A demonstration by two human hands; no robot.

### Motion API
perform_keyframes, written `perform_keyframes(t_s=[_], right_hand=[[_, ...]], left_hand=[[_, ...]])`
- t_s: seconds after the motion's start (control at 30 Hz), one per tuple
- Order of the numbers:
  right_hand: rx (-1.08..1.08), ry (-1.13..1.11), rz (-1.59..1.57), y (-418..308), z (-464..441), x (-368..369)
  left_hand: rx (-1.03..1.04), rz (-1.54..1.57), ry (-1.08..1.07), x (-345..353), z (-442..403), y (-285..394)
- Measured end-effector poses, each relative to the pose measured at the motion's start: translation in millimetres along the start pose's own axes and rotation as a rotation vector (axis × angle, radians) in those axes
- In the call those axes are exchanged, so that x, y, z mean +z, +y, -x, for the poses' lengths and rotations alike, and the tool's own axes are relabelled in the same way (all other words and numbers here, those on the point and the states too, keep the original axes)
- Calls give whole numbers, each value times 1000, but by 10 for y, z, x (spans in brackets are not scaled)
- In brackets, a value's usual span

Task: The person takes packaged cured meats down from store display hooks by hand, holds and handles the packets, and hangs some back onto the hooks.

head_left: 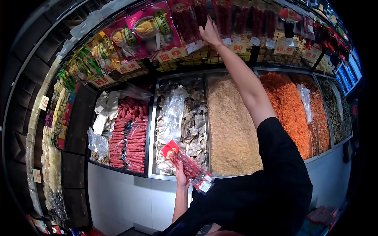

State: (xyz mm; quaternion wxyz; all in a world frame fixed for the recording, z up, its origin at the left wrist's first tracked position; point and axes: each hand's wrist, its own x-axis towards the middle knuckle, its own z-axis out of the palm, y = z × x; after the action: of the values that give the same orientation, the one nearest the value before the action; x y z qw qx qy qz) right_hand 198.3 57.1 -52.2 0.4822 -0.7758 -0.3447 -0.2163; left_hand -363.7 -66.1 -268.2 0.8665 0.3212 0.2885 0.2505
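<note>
My left hand [182,176] holds a red and clear package of sausages [187,163] by its lower left side, above the front edge of the bins. White labels show at the package's lower end. Stretched far up, my right hand [210,32] is at the row of hanging sausage packs [186,23], its fingers apart and pointing upward between two packs. Nothing shows in its grasp. More dark red packs [258,20] hang to its right, and pink bags [151,26] hang to its left.
Below the rack are metal-edged bins with red sausages [136,143], dried pieces [197,118], tan flakes [232,129] and orange dried goods [285,114]. Price signs [171,55] line the wire rack. Shelves with packets [51,157] stand at the left.
</note>
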Motion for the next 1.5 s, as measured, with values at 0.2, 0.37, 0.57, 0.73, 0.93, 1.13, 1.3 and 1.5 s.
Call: perform_keyframes(t_s=[0.2, 0.37, 0.57, 0.73, 0.93, 1.13, 1.3, 1.5], right_hand=[[186, -42, -100, -48, -233, 46], [142, -102, -225, -84, -284, -306], [467, -472, -1027, -1001, 372, -1671], [362, -631, -1289, -1046, 1399, -1991], [351, -1054, -753, -984, 3075, -1707], [163, -754, -584, -1231, 4264, -1352], [115, -708, -325, -1418, 4518, -1378], [-79, -771, -186, -1386, 4294, -1495]], left_hand=[[-12, -3, -10, -23, -35, 13], [-16, -22, -3, 46, -12, 45], [-33, -5, -16, 50, -15, -6], [-36, -25, -29, 49, -91, -73], [-55, 26, -83, 185, -203, -130], [-6, 97, -103, 387, -249, -266], [-41, 43, -132, 234, -286, -465], [-50, 194, -4, 329, -154, -292]])
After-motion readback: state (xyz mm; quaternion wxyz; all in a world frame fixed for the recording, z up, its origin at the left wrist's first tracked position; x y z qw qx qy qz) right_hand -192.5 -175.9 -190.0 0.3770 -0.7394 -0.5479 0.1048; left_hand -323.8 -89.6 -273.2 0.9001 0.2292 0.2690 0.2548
